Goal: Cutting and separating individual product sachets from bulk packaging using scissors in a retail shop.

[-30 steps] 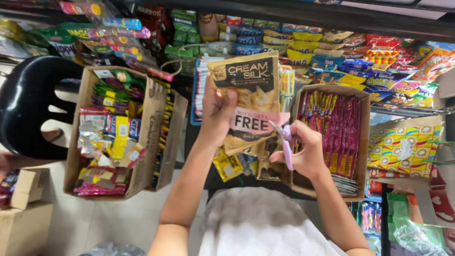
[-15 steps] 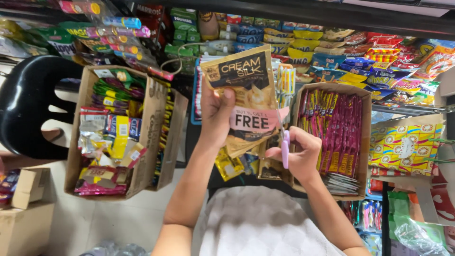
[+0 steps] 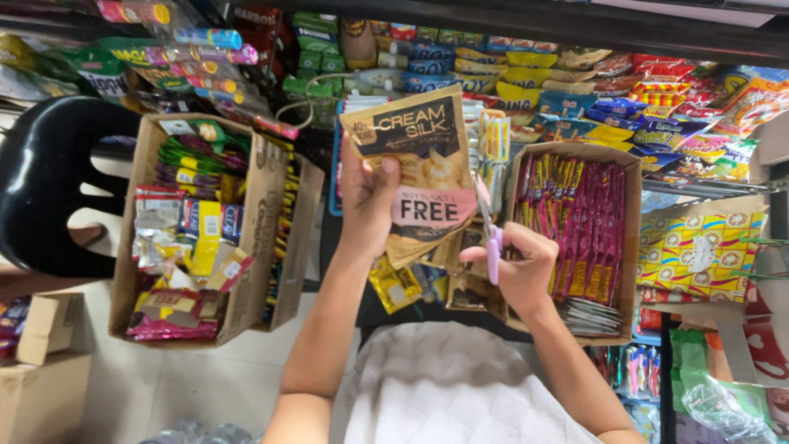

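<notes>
My left hand (image 3: pixel 368 191) grips a strip of gold sachets (image 3: pixel 423 168), held up at 12 o'clock. My right hand (image 3: pixel 519 267), at 3 o'clock of it, holds purple scissors (image 3: pixel 491 238) against the strip's edge. The strip is not yet separated; cutting remains.

Bright, even light, soft shadows, sharp focus, slight wide-angle edge distortion.

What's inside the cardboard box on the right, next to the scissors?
The cardboard box holds upright rows of pink and red sachet strips. The right hand with the scissors covers its lower left corner; the box bottom is hidden.
</notes>
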